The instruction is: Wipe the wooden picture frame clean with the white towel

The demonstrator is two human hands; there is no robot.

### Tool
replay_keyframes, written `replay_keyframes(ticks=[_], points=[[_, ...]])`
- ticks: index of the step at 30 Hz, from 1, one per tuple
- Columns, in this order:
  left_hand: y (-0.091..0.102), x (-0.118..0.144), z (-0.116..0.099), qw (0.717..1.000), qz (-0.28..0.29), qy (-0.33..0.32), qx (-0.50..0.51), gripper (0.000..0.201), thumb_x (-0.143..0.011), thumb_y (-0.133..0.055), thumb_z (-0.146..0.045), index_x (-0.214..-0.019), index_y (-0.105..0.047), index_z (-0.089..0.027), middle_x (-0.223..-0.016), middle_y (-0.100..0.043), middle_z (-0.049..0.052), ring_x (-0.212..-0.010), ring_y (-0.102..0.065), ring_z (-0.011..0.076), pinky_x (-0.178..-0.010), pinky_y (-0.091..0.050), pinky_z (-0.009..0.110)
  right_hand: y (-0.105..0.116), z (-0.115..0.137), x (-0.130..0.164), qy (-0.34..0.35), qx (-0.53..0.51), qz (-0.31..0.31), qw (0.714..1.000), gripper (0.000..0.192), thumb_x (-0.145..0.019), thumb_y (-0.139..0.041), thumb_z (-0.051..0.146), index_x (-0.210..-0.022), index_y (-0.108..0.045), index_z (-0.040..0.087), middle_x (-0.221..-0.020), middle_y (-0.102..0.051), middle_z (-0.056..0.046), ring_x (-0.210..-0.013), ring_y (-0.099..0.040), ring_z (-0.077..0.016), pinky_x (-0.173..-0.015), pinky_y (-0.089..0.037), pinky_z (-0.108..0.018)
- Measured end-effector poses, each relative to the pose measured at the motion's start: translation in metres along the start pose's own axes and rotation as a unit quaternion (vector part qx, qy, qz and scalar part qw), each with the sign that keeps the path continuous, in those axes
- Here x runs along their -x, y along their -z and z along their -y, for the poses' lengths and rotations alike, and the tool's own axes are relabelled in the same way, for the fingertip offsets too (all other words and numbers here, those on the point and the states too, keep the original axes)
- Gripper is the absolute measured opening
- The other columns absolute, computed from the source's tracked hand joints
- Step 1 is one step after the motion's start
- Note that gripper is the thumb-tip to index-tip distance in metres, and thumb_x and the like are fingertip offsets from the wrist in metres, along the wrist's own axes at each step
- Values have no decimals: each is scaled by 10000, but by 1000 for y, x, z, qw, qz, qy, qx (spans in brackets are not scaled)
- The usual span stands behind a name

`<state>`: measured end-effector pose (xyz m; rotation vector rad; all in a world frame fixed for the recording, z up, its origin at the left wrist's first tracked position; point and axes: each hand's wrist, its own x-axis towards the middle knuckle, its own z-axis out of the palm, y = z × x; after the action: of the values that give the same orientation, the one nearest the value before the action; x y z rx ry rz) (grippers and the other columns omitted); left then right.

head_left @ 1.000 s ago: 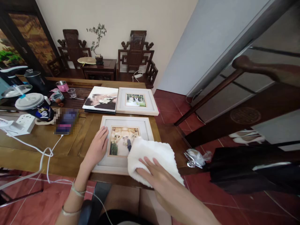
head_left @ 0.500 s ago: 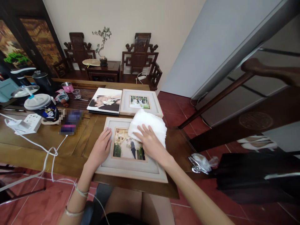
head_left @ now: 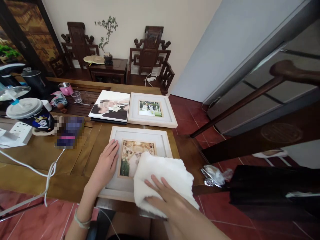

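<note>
Half a second ago the right hand [head_left: 163, 198] pressed the fluffy white cloth [head_left: 163, 175] on the upper right corner of the near frame; now cloth and hand lie at that frame's lower right corner, over the near edge of the surface [head_left: 37, 153].

From the left, at about nine o'clock, a dark printed cup [head_left: 32, 115] with a flat white lid stands beside a white power strip [head_left: 21, 131], and thin white cables [head_left: 47, 173] loop over the brown wooden planks. At ten o'clock sit a small pink cup [head_left: 65, 88] and a clear glass [head_left: 76, 96].

The left hand [head_left: 106, 166] lies flat and open, fingers spread, palm down on the pale mat and left rail of the near picture frame [head_left: 140, 135], gripping nothing. This rectangular frame of light wood lies face up at the middle of the surface's near edge, its photograph half hidden under the cloth.

The right hand is also open and flat, fingers stretched out on top of the cloth, pressing rather than clutching it. The cloth looks thick and shaggy, with ragged edges.

At twelve o'clock lie a frameless photo panel [head_left: 111, 106] and, touching its right side, a second pale frame [head_left: 151, 111]. At three o'clock a crumpled clear wrapper [head_left: 215, 173] rests on a dark wooden ledge.
</note>
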<state>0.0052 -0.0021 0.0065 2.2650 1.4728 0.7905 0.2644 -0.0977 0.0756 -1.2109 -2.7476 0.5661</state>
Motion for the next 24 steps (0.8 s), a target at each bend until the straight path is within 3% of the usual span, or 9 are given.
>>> replay_keyframes(ticks=[5,7,10,14,20,24], points=[[-1,0,1,1000,8,-6,-7,452,-981,-333,-195,-1419,-422,-133,-1492,-413,148,-1443,-268,236,-1157,-311,493,-20,-54,-41,8,33,-186,982,697,-623,-322,-91,-1229,-592,123,-1470,-423,-175,-1442,-140,-276,-1103,-264,-634],[0,0,1,1000,14,-1,-5,449,-982,-332,-193,-1419,-423,-142,-1491,-415,143,-1442,-268,237,-1155,-313,496,-16,-76,-61,-2,65,-212,975,689,-635,-331,-92,-1250,-571,104,-1475,-410,-191,-1445,-122,-289,-1105,-242,-647],[0,-1,1,1000,17,7,1,451,-983,-329,-187,-1425,-417,-161,-1490,-420,133,-1440,-276,238,-1149,-319,505,-4,-93,-86,-39,125,-179,975,708,-628,-364,-107,-1276,-563,97,-1474,-410,-196,-1436,-132,-346,-1103,-224,-662],[0,-1,0,1000,14,17,18,469,-983,-321,-174,-1447,-386,-196,-1495,-417,117,-1433,-292,230,-1149,-317,502,-3,-78,-94,-35,180,-110,977,601,-670,-466,-91,-1209,-634,119,-1459,-423,-211,-1395,-191,-450,-1064,-231,-710],[0,-1,0,1000,5,17,26,485,-970,-344,-174,-1451,-388,-223,-1501,-412,96,-1435,-290,230,-1161,-304,482,-12,-27,-37,20,75,29,997,438,-750,-592,52,-1153,-668,207,-1468,-423,-163,-1344,-302,-477,-1026,-319,-707],[0,-2,-1,999,4,18,26,488,-967,-339,-166,-1448,-394,-230,-1498,-416,95,-1430,-300,233,-1158,-305,493,-8,-5,-12,96,-11,91,991,432,-794,-574,53,-1125,-668,314,-1481,-421,-44,-1338,-366,-399,-1059,-368,-600]])
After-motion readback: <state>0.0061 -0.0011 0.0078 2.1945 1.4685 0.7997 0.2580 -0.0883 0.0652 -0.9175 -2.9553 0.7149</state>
